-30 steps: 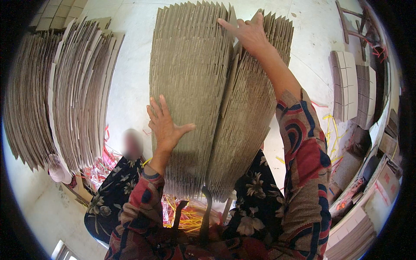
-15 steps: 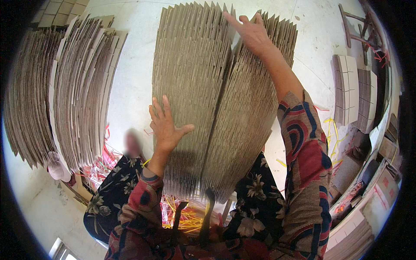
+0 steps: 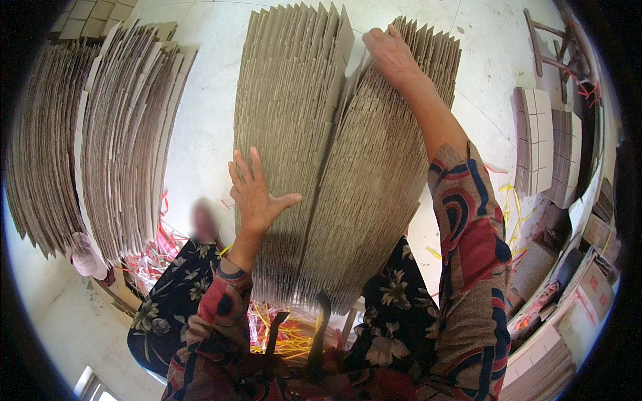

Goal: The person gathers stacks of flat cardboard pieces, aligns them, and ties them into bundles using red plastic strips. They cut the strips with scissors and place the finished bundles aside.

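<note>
A long row of thin brown cardboard sheets stands packed on edge in front of me. A slanting gap splits it into a left section [image 3: 287, 127] and a right section [image 3: 374, 174]. My left hand [image 3: 254, 204] lies along the outer left side of the left section, thumb and fingers spread. At the far end, my right hand [image 3: 391, 57] is closed over the upper left corner of the right section. Its fingertips are curled around cardboard edges, and how many sheets they hold is hidden. My knees flank the near end of the row.
More cardboard bundles [image 3: 134, 134] stand at the left. Smaller cardboard stacks [image 3: 533, 140] and a wooden frame [image 3: 552, 43] are at the right. Yellow and red strapping strips [image 3: 294, 334] lie beneath me. A pinkish-white cap-like item [image 3: 91, 257] sits by the left bundles.
My right hand's fingers have curled from outstretched to closed, drawing back slightly rightward. The gap between the sections now runs farther left, with more sheets on its right. My left hand has barely moved.
</note>
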A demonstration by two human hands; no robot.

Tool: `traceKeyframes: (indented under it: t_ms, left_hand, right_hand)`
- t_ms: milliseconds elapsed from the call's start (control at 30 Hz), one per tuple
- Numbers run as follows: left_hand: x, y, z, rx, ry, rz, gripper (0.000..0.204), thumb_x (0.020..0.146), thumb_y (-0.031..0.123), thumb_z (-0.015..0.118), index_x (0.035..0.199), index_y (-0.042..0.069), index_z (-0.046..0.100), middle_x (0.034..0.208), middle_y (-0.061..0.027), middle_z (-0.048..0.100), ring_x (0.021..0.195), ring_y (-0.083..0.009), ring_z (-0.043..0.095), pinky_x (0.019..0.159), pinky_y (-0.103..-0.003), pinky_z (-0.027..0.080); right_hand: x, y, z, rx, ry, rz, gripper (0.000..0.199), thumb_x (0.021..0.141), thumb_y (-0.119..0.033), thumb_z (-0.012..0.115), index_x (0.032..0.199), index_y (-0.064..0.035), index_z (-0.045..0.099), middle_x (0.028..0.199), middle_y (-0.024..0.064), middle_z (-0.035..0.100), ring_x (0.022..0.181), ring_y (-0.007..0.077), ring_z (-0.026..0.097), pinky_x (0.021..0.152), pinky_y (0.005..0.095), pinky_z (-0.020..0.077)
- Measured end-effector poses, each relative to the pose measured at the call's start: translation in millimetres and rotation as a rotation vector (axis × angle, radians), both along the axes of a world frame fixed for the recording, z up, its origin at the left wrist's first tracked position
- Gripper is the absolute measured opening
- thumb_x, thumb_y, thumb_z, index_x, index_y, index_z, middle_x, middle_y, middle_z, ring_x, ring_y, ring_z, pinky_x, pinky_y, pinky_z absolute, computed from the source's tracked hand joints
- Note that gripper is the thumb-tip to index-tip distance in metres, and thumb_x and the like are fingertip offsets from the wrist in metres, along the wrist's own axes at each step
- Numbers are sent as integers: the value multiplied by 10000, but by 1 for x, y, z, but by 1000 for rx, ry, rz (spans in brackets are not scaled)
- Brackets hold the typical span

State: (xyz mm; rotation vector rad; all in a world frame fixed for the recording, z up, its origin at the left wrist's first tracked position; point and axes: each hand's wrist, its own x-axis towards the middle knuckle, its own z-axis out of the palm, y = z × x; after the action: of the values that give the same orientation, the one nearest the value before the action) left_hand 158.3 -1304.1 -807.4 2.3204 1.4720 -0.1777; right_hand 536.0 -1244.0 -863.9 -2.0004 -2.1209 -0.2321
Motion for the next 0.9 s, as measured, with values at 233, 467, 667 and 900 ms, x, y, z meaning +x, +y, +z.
traceKeyframes:
  t_ms: [233, 467, 667, 900]
  left_hand:
    - [3, -1, 5, -9, 16, 28, 1298, 476, 584, 784, 1440, 101, 61, 1456, -275, 42, 1311, -498, 97, 985, -623, 214]
    - [-2, 2, 3, -27, -40, -22, 1149, 594, 521, 751, 1439, 99, 97, 1460, -271, 40, 1310, -495, 106, 1005, -599, 196]
    - [-7, -4, -15, 47, -37, -34, 943, 719, 334, 712, 1436, 148, 129, 1469, -220, 75, 1313, -458, 144, 956, -606, 269]
    - [2, -6, 0, -16, -58, -13, 924, 741, 350, 685, 1440, 114, 128, 1468, -252, 42, 1313, -477, 121, 1018, -570, 200]
  right_hand:
    - [-40, 18, 35, -307, -80, -129, 585, 883, -43, 432, 1358, -346, 276, 1021, 148, 567, 824, 300, 621, 962, 615, 272]
    - [-22, 6, 28, 148, -171, -17, 222, 772, -19, 533, 974, -55, 618, 1001, 112, 577, 958, 286, 581, 977, 558, 315]
    - [-36, 20, 25, 10, 63, -55, 433, 819, -11, 469, 1233, -139, 452, 1030, 156, 565, 878, 278, 616, 950, 562, 333]
    - [-55, 22, 47, -335, 4, -145, 598, 860, 14, 400, 1360, -300, 309, 1015, 130, 578, 951, 299, 588, 991, 573, 265]
